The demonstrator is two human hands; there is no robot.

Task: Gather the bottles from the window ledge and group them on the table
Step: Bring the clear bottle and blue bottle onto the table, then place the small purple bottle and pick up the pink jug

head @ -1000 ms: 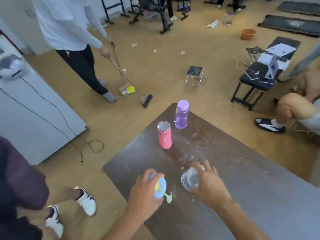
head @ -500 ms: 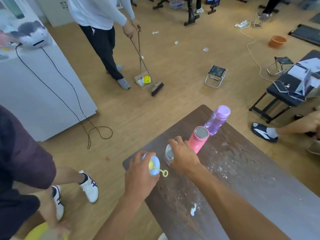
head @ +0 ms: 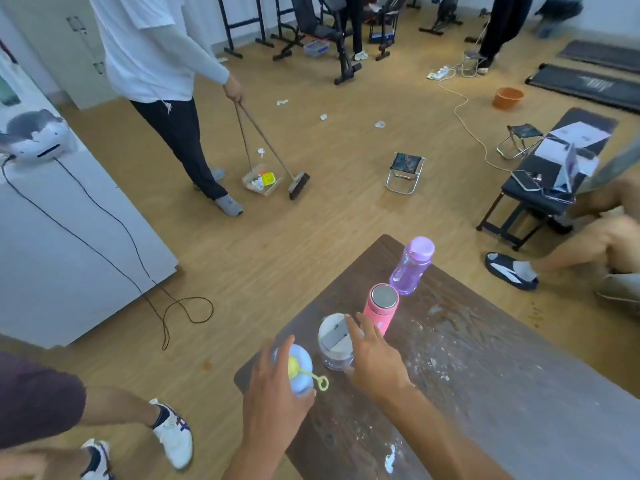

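Observation:
A purple bottle (head: 412, 266) and a pink bottle (head: 381, 308) stand upright near the far corner of the dark brown table (head: 502, 393). A clear bottle with a white and grey lid (head: 334, 341) stands on the table just in front of the pink one. My right hand (head: 375, 362) wraps around its right side, one finger along the lid's edge and the thumb low on its wall. My left hand (head: 273, 400) grips a light blue bottle with a yellow loop (head: 298, 370) over the table's near-left corner, beside the clear bottle.
White smears mark the table top. A person sweeps with a broom (head: 298, 183) and dustpan (head: 261, 180) on the wooden floor beyond. A white cabinet (head: 69, 244) with a trailing black cable stands to the left. Seated people's legs are at the lower left and at the right.
My right hand carried the clear bottle from the table's middle to a spot beside the pink bottle, where it now stands. My left hand kept hold of the blue bottle.

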